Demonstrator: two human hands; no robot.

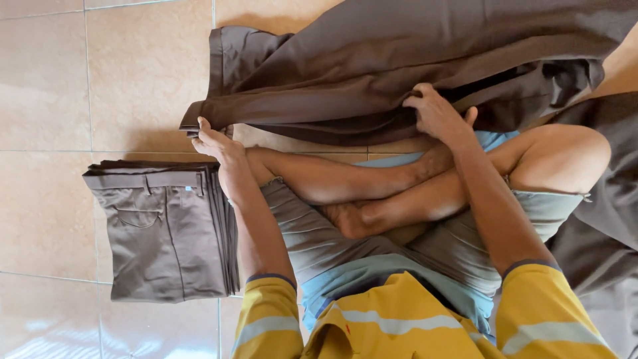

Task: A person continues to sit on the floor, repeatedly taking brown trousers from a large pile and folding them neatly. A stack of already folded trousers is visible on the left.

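Note:
I sit cross-legged on a tiled floor with a pair of brown trousers [372,60] spread out in front of my legs. My left hand [216,143] grips the waistband end of the trousers at their near left corner. My right hand [435,113] is closed on the fabric further along the near edge, close to my foot. The trousers lie partly folded lengthwise, their far end running off the top right of the view.
A neat stack of folded brown trousers [166,229] lies on the tan floor tiles [46,80] to my left, beside my knee. More brown fabric [611,213] is heaped at my right side.

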